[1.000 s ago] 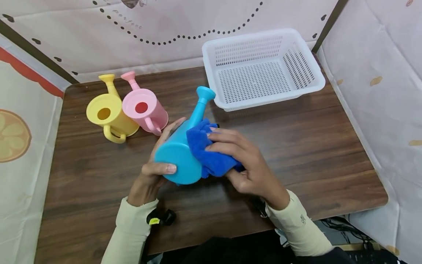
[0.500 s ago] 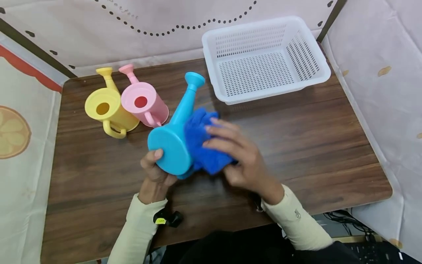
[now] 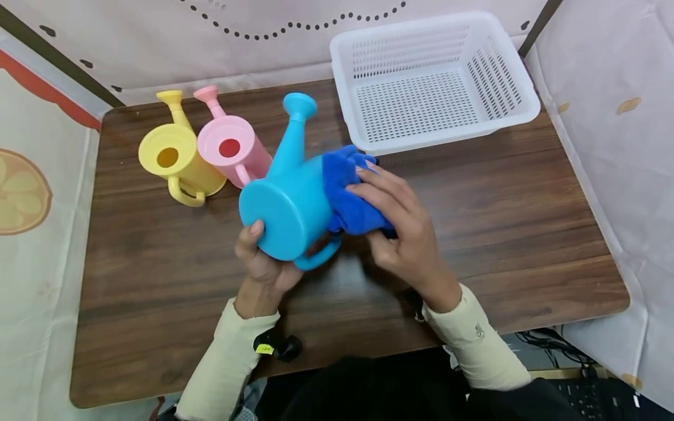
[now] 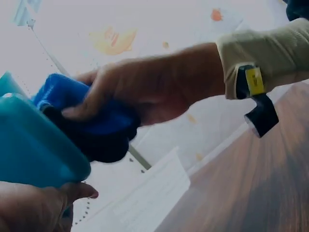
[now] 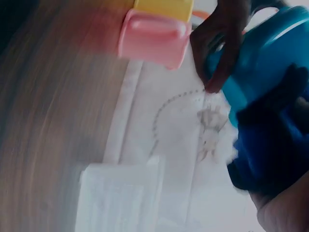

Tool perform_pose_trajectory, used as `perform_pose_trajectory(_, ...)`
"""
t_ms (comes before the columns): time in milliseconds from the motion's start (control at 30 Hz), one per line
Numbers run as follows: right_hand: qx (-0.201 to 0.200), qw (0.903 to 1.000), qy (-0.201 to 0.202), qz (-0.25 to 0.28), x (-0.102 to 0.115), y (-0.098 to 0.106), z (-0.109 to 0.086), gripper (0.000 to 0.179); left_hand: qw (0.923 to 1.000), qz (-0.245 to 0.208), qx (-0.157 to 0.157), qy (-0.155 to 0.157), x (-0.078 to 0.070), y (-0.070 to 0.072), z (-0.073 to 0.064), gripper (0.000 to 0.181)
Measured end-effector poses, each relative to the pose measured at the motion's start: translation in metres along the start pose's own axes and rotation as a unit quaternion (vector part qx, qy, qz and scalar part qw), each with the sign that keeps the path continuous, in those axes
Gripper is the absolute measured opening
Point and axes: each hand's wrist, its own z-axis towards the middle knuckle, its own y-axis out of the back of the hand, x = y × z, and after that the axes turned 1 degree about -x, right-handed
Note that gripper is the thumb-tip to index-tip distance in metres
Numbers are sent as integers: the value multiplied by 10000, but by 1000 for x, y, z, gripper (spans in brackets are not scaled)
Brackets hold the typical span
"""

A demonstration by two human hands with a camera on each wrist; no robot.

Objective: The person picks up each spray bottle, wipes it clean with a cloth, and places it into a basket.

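My left hand (image 3: 265, 263) grips a blue watering can (image 3: 286, 204) from below, its thumb on the round base. The can is tilted on its side with the base toward me, the spout pointing up and away, and the handle low on the right. My right hand (image 3: 405, 234) holds a bunched blue cloth (image 3: 350, 190) against the can's side near the top end. In the left wrist view the cloth (image 4: 91, 116) is pinched between thumb and fingers beside the can (image 4: 34, 140). The can's opening is hidden.
A yellow watering can (image 3: 181, 158) and a pink watering can (image 3: 234, 146) stand side by side at the back left of the wooden table (image 3: 158, 304). A white perforated basket (image 3: 416, 140) sits at the back right. Cloth-covered walls border the back and sides.
The blue watering can has turned so its handle now shows at the lower right. The cloth has shifted toward the can's top end, and the head view has tilted slightly down.
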Motion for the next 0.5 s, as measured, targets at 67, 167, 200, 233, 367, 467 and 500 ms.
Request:
perform_pose_trajectory(67, -27, 9998, 154, -130, 7, -4, -2, 47, 9998, -46, -187, -61, 1, -7, 4, 97)
perform_pose_trajectory(167, -17, 9977, 568, -381, 19, -13, -6, 45, 9991, -244, -330, -127, 3, -16, 12, 100)
perform_pose_trajectory(200, -27, 9974, 603, -402, 20, -15, -7, 45, 9983, -395, -392, -176, 4, -18, 13, 100)
perform_pose_trajectory(233, -34, 9976, 559, -398, 19, -17, -8, 46, 9974, -541, -427, -194, 4, -19, 13, 101)
perform_pose_trajectory(367, -139, 9994, -33, -316, 12, -13, -9, 51, 9937, -896, -553, -384, 6, -22, 11, 108)
perform_pose_trajectory(467, 44, 9992, 117, -385, 16, -12, -12, 53, 9939, -849, -456, -543, 6, -22, 12, 105)
perform_pose_trajectory(500, 135, 9986, 294, -429, 18, -13, -14, 52, 9942, -822, -397, -567, 6, -21, 13, 102)
